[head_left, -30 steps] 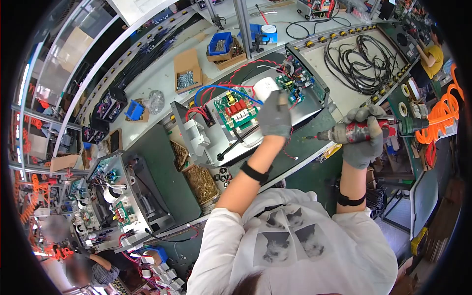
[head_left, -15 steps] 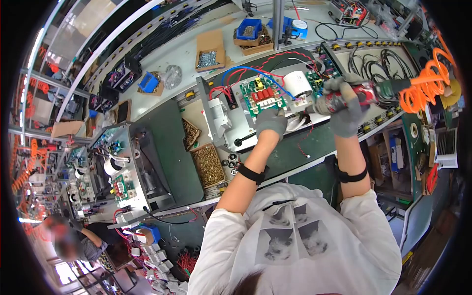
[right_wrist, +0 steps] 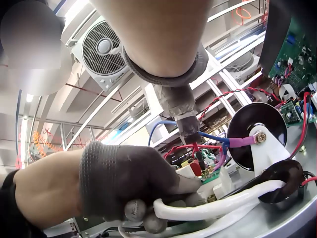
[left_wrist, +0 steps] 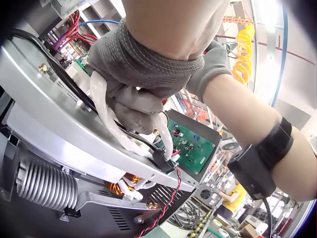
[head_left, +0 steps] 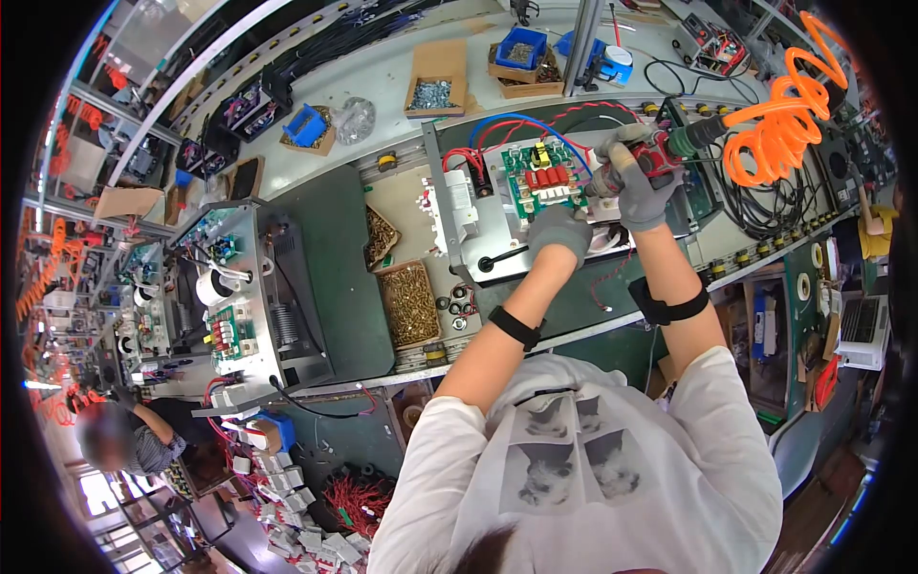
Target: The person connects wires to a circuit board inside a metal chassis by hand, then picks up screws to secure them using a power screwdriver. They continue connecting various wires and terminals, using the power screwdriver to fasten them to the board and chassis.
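Grey-gloved, the left hand (head_left: 561, 232) is at the front edge of the green circuit board (head_left: 545, 179) in the metal chassis (head_left: 497, 270). Its fingers curl round a white-sleeved cable (left_wrist: 106, 116) in the left wrist view. The right hand (head_left: 641, 191) grips a red and black power driver (head_left: 658, 158) above the board's right side. Seen from the right wrist, the driver's nose (right_wrist: 187, 124) points down at the board, close by the left hand's fingertips (right_wrist: 188, 185). The exact contact of the bit is hidden.
An orange coiled hose (head_left: 765, 143) runs from the driver. Boxes of brass parts (head_left: 411, 304) and screws (head_left: 432, 94) stand around the chassis. Another opened unit (head_left: 229, 287) sits left, and black cables (head_left: 765, 206) lie right. Another person (head_left: 153, 430) is at lower left.
The driver has moved from the front right to above the board. My left hand has gone from the white cylinder to the board's front edge. The head view has shifted.
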A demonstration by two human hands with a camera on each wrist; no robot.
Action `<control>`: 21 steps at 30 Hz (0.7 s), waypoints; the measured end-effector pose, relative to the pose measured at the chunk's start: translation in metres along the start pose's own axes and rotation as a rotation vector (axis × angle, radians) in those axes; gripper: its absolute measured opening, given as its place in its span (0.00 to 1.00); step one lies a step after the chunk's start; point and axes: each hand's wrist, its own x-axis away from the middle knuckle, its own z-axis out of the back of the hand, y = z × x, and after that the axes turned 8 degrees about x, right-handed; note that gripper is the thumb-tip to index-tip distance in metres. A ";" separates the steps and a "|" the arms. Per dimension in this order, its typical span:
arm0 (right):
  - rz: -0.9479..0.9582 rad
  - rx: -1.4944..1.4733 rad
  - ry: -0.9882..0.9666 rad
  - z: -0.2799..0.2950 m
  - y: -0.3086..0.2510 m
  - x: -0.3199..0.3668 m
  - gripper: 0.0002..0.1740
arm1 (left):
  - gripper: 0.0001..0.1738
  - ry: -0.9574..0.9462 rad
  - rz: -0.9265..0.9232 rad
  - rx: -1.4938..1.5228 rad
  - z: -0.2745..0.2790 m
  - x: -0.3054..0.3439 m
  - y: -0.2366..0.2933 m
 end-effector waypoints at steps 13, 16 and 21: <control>-0.150 0.059 -0.084 -0.018 0.007 -0.010 0.10 | 0.26 -0.074 0.000 -0.022 0.002 -0.002 -0.003; -0.113 0.155 -0.103 -0.015 0.010 -0.015 0.07 | 0.26 -0.078 0.027 -0.026 0.004 0.000 -0.001; -0.208 0.030 -0.098 -0.018 0.015 -0.016 0.13 | 0.25 -0.114 -0.031 -0.100 0.005 0.000 0.001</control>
